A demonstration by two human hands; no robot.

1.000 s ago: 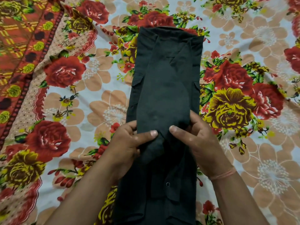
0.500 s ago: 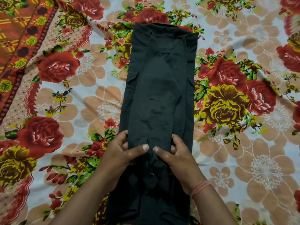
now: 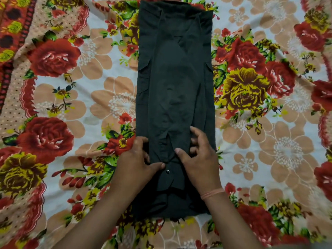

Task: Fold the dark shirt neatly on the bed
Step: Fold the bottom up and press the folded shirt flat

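Surroundings: a cotton bedsheet printed with large red roses, yellow blooms and peach flowers on a pale ground [image 3: 107,97] covers the whole surface, with a red and orange patterned border strip [image 3: 10,33] running down the far left edge. The sheet shows shallow creases. Both forearms reach in from the near edge and cover the lower sides of the garment, and a pink thread band [image 3: 212,193] circles the right wrist. Subject: the dark, near-black fabric shirt [image 3: 174,83] lies flat on the sheet at the centre, folded lengthwise into a long narrow panel that runs from the near edge away to the far side. Its side edges are fairly straight; flaps project slightly at each side in the upper half, and soft wrinkles cross the middle. A small round dark snap button [image 3: 167,171] shows near the lower end, between the two thumbs. The left hand [image 3: 138,159] holds the shirt's left edge, fingers curled at the edge and thumb laid on top. The right hand [image 3: 199,159] rests on the cloth with bent fingers gathering a fold against the thumb.
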